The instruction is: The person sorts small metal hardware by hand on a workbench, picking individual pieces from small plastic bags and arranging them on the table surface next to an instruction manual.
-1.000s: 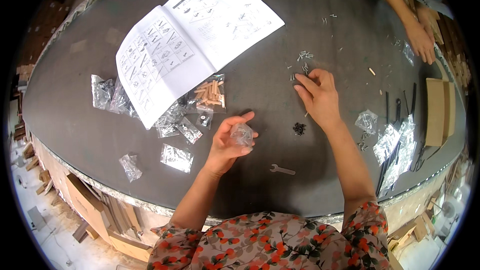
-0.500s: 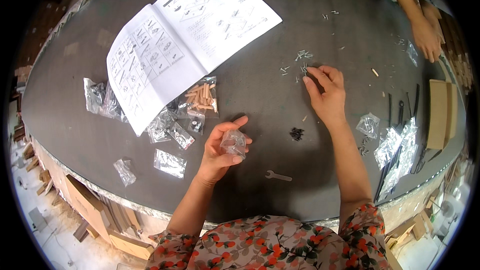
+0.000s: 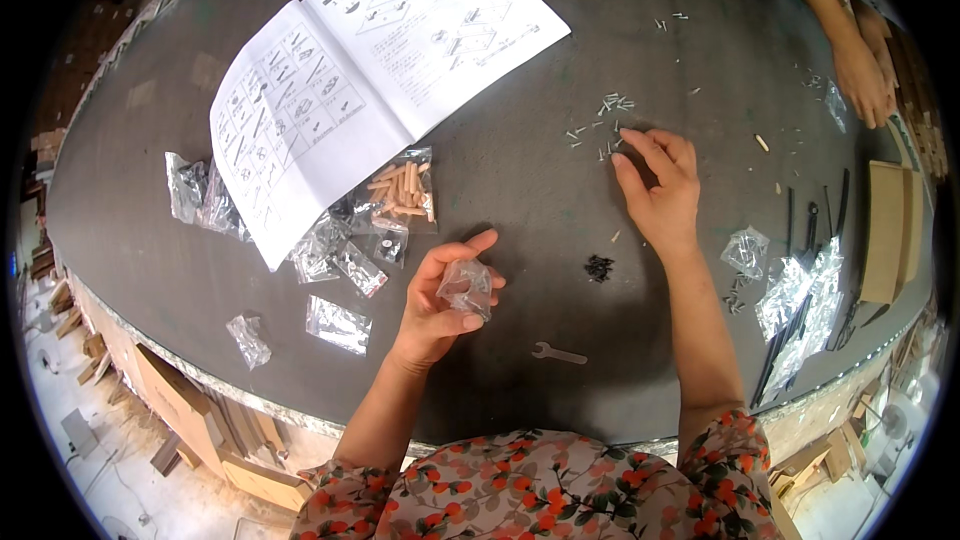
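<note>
My left hand (image 3: 425, 312) is curled round a crumpled clear plastic bag (image 3: 466, 288), whose contents I cannot make out. Farther out to the right, my right hand (image 3: 662, 190) reaches over the table with thumb and forefinger apart. Its fingertips are at the near edge of a loose scatter of small silver screws (image 3: 613, 102); a few lie right beside the thumb and forefinger. Below that hand is a small heap of black screws (image 3: 598, 268). A flat grey wrench (image 3: 560, 353) lies nearer to me.
An open instruction booklet (image 3: 390, 50) covers the far left, overlapping small bags and a bag of wooden dowels (image 3: 403, 188). Black rods in clear wrap (image 3: 800, 305) and a cardboard piece (image 3: 890, 230) lie right. Another person's hand (image 3: 860, 80) rests at the far right.
The screws by my right fingertips lie more spread out, and its thumb and forefinger are slightly farther apart. My left hand keeps the bag. The whole view has shifted slightly.
</note>
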Demonstrator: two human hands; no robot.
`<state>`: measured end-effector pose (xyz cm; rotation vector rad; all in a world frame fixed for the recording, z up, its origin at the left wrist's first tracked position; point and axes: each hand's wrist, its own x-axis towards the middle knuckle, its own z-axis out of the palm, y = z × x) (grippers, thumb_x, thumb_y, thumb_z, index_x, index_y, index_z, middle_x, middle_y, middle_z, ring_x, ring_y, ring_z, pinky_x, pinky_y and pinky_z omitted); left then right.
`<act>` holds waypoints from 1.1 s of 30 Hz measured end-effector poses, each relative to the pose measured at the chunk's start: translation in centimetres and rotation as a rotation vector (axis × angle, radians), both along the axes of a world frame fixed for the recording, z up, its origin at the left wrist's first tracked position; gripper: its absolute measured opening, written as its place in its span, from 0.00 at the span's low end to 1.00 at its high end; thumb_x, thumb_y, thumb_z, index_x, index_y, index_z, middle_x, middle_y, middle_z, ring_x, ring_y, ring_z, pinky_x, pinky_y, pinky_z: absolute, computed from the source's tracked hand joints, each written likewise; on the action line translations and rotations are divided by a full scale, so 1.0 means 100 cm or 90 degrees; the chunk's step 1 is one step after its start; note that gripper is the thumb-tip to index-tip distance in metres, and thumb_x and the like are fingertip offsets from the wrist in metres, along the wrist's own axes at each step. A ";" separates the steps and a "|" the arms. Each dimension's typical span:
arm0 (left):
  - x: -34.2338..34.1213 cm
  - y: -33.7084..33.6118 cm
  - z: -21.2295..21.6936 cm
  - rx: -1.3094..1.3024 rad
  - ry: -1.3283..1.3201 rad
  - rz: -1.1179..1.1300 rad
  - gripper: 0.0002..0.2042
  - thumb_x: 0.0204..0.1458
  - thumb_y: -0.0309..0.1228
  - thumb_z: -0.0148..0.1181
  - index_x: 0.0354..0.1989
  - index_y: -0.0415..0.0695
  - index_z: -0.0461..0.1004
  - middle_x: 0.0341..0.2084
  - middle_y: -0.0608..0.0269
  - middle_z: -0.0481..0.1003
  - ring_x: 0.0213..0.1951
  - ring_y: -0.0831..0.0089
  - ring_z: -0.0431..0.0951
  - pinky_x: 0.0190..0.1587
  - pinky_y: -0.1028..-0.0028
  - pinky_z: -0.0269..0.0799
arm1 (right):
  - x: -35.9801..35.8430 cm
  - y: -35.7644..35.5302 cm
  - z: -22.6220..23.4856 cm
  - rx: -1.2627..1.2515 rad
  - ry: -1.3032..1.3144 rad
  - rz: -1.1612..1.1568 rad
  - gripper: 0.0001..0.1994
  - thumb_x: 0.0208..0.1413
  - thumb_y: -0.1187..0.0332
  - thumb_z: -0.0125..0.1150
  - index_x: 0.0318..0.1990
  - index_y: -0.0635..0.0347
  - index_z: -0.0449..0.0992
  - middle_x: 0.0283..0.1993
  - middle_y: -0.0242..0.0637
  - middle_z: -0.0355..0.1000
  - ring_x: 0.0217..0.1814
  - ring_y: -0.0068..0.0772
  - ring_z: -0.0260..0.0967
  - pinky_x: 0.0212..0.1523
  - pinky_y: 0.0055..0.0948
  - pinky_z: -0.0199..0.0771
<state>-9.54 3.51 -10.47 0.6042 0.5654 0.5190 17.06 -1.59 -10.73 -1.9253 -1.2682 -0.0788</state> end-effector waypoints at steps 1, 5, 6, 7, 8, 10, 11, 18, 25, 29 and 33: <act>0.000 0.000 0.001 0.000 0.004 -0.001 0.31 0.29 0.21 0.64 0.49 0.44 0.64 0.56 0.47 0.58 0.43 0.67 0.73 0.43 0.72 0.71 | 0.000 0.000 -0.001 -0.018 -0.007 -0.001 0.07 0.39 0.73 0.64 0.30 0.56 0.78 0.33 0.31 0.68 0.33 0.31 0.62 0.31 0.27 0.65; 0.000 -0.001 0.000 0.009 0.012 0.004 0.32 0.29 0.22 0.63 0.50 0.40 0.62 0.56 0.41 0.56 0.44 0.62 0.72 0.42 0.71 0.72 | 0.003 -0.003 -0.005 -0.024 -0.042 0.017 0.08 0.39 0.74 0.63 0.31 0.55 0.78 0.33 0.31 0.68 0.33 0.31 0.62 0.31 0.27 0.65; 0.000 -0.001 0.000 0.009 0.012 0.006 0.32 0.29 0.22 0.63 0.50 0.40 0.62 0.56 0.41 0.56 0.44 0.62 0.72 0.42 0.71 0.72 | 0.003 -0.003 -0.005 -0.024 -0.042 0.018 0.08 0.39 0.74 0.63 0.31 0.55 0.78 0.33 0.31 0.68 0.33 0.31 0.62 0.31 0.27 0.65; -0.001 -0.001 -0.001 0.010 0.007 0.005 0.32 0.29 0.22 0.63 0.50 0.40 0.62 0.56 0.41 0.56 0.44 0.62 0.72 0.42 0.71 0.72 | 0.002 -0.004 -0.005 -0.022 -0.047 0.026 0.08 0.39 0.74 0.63 0.31 0.55 0.78 0.33 0.31 0.68 0.33 0.31 0.62 0.31 0.27 0.65; -0.001 -0.001 -0.002 0.011 0.001 0.004 0.32 0.29 0.22 0.63 0.50 0.40 0.62 0.56 0.41 0.56 0.44 0.62 0.72 0.42 0.71 0.72 | 0.002 -0.004 -0.004 -0.020 -0.052 0.033 0.08 0.39 0.74 0.63 0.31 0.55 0.78 0.33 0.30 0.68 0.33 0.31 0.62 0.31 0.27 0.65; 0.000 -0.001 -0.002 0.010 0.003 0.007 0.32 0.29 0.22 0.64 0.50 0.40 0.62 0.56 0.41 0.56 0.44 0.62 0.72 0.42 0.71 0.72 | 0.001 -0.004 -0.003 -0.023 -0.044 0.035 0.08 0.39 0.74 0.63 0.31 0.55 0.78 0.33 0.30 0.68 0.33 0.31 0.62 0.31 0.27 0.65; 0.000 -0.001 -0.002 0.009 0.003 0.008 0.32 0.29 0.22 0.64 0.50 0.40 0.62 0.56 0.41 0.56 0.44 0.62 0.72 0.42 0.71 0.72 | 0.000 -0.003 -0.002 -0.026 -0.037 0.035 0.08 0.39 0.74 0.62 0.32 0.55 0.78 0.32 0.30 0.68 0.33 0.31 0.62 0.31 0.28 0.66; 0.000 -0.001 -0.001 0.007 0.005 0.008 0.32 0.29 0.23 0.65 0.50 0.41 0.62 0.56 0.41 0.56 0.44 0.62 0.72 0.42 0.71 0.72 | -0.003 -0.002 0.000 -0.045 -0.066 0.067 0.09 0.41 0.76 0.61 0.33 0.56 0.77 0.33 0.31 0.69 0.33 0.33 0.62 0.32 0.28 0.66; 0.000 -0.001 -0.003 0.009 -0.004 0.016 0.32 0.29 0.23 0.66 0.49 0.41 0.62 0.55 0.41 0.57 0.43 0.62 0.73 0.42 0.71 0.73 | -0.004 -0.007 0.004 -0.044 0.020 0.062 0.07 0.43 0.76 0.60 0.33 0.58 0.77 0.33 0.34 0.69 0.34 0.34 0.63 0.34 0.28 0.67; -0.001 -0.001 -0.003 0.006 0.004 0.017 0.32 0.29 0.23 0.66 0.49 0.40 0.63 0.55 0.41 0.57 0.43 0.62 0.73 0.42 0.71 0.73 | 0.012 0.002 0.004 -0.021 0.039 0.027 0.07 0.45 0.76 0.58 0.35 0.59 0.76 0.35 0.37 0.70 0.36 0.36 0.65 0.37 0.29 0.67; 0.001 -0.001 -0.001 0.003 0.007 0.013 0.32 0.28 0.24 0.66 0.49 0.40 0.63 0.55 0.41 0.57 0.43 0.62 0.73 0.42 0.71 0.73 | 0.024 0.013 0.010 -0.104 0.026 0.118 0.08 0.46 0.76 0.58 0.36 0.57 0.76 0.34 0.37 0.70 0.36 0.36 0.65 0.37 0.28 0.67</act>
